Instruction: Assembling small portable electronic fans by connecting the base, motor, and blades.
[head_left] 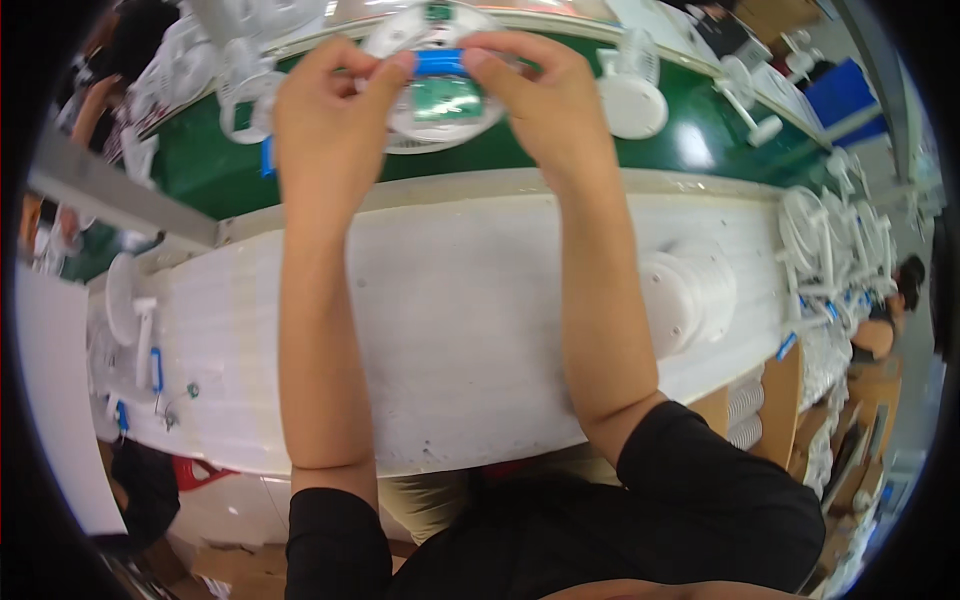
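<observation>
Both arms reach forward over the far edge of the white worktable [450, 300]. My left hand [335, 120] pinches the left end of a blue cylindrical battery [438, 63] between thumb and fingers. At its other end, the thumb and finger of my right hand [548, 105] are closed on it too. The battery lies crosswise over a round white fan base [410, 130] on the green belt. A green circuit board [447, 101] shows just below the battery, and a smaller green board [438, 12] shows above it. Whether the battery touches the base I cannot tell.
White fan parts stand on the green belt [700, 140], including a fan with a round base [635, 105] to the right. A stack of round white covers [685, 300] sits right of my right forearm. Fan parts [130, 310] with blue batteries lie at left; assembled fans [830, 240] crowd the right edge.
</observation>
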